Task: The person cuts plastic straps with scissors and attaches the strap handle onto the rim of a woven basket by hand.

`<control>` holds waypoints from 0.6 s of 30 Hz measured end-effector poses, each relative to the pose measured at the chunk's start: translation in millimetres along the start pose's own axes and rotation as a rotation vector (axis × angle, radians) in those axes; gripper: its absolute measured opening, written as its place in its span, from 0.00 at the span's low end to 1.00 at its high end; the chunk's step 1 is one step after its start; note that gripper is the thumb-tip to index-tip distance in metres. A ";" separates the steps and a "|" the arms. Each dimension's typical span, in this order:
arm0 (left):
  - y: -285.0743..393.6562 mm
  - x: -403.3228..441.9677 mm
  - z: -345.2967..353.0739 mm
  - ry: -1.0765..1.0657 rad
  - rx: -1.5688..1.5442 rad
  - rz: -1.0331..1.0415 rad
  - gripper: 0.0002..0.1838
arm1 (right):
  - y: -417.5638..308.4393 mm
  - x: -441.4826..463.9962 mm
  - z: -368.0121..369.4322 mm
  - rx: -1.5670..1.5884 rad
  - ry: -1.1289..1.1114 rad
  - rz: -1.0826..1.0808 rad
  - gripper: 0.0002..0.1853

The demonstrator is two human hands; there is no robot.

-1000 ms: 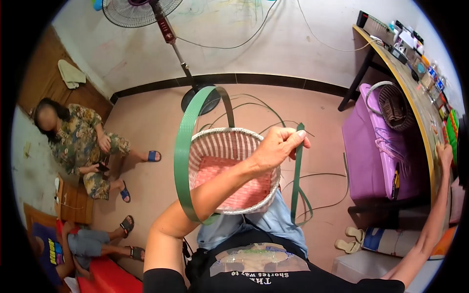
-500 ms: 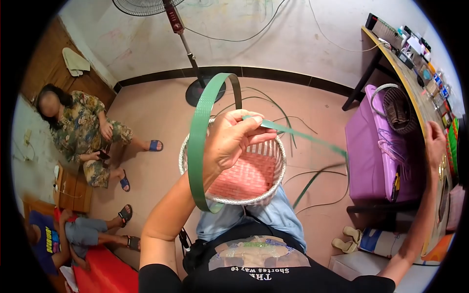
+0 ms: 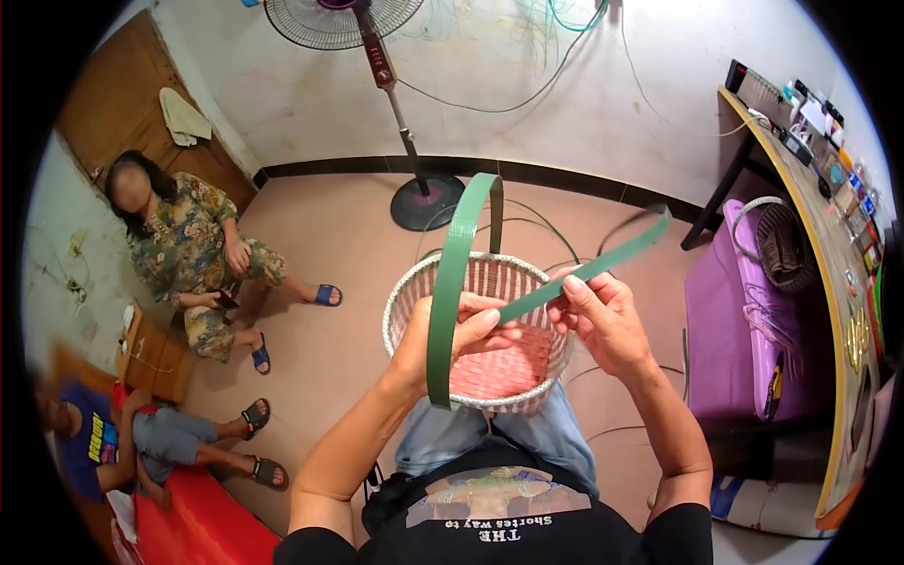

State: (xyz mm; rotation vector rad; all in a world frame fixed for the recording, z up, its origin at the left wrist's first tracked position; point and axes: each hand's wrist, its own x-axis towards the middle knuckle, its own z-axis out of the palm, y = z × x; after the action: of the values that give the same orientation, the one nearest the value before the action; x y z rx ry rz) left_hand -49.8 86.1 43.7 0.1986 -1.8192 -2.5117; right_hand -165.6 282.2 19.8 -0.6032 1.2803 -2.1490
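Note:
A long flat green strip [image 3: 617,256] runs between my two hands, its far end raised toward the upper right. My left hand [image 3: 468,330] pinches it near one end, with the wrist passing behind the wide green handle band [image 3: 450,292]. My right hand [image 3: 603,315] grips the same strip farther along, thumb on top. Below them a round woven basket [image 3: 400,292] sits at my lap, with white and brown striped sides, a pale braided rim and a pink woven bottom. The green handle arches over it from front to back.
A standing fan [image 3: 403,141] is at the back wall. Thin dark strips [image 3: 556,231] lie on the floor. Right are a purple bin [image 3: 716,320] and a cluttered desk [image 3: 782,155]. Two people sit at the left, one in floral clothes [image 3: 193,250], one in a purple top [image 3: 80,443].
My right hand has come from the desk's edge at the far right to the green strip and grips it beside my left hand. The whole view has shifted, too.

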 end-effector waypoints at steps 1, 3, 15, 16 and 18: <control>1.2 -2.2 -2.9 -0.027 0.075 0.017 0.13 | -1.4 2.3 1.9 -0.050 -0.010 -0.015 0.13; 2.1 -4.8 -8.4 -0.079 0.222 0.052 0.12 | -5.0 7.5 5.7 -0.154 -0.031 -0.043 0.13; -21.9 -8.1 -11.8 -0.426 -0.047 0.205 0.06 | -16.3 19.3 24.3 0.166 -0.397 0.018 0.12; -24.9 -8.1 -12.9 -0.414 -0.052 0.215 0.06 | -14.4 20.0 25.6 0.167 -0.401 0.002 0.12; -27.9 -10.1 -14.3 -0.386 -0.067 0.225 0.06 | -18.4 20.8 25.2 0.091 -0.373 -0.022 0.11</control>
State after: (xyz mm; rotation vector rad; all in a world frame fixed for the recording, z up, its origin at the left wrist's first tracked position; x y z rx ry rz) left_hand -36.6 82.4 13.8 -0.4985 -1.7440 -2.5725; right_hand -169.5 259.4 49.3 -0.9309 0.9717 -1.9799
